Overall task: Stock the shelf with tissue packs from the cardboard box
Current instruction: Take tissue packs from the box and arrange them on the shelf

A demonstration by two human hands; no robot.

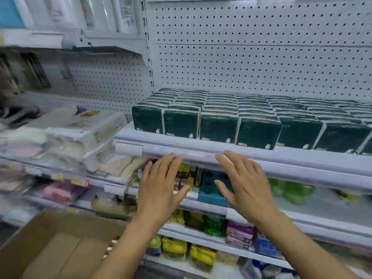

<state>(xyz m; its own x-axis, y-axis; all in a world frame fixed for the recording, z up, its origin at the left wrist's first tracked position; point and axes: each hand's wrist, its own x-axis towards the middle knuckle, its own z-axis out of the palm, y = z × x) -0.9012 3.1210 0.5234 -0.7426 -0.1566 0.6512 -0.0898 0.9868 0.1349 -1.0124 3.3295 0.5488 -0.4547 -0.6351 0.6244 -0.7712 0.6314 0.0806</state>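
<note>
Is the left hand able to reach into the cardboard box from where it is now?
Probably yes. The left hand is open and holds nothing, and the cardboard box lies open just below and to its left, with nothing over its opening. No packs show in the visible part of it.

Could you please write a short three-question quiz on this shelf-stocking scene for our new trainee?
1. True or false: the left hand grips a tissue pack.
2. What colour are the tissue packs on the shelf?
3. The cardboard box sits: A) lower left, B) upper right, C) on the shelf.

Key: 1 false, both it and the right hand are open and hold nothing; 2 dark green; 3 A.
</note>
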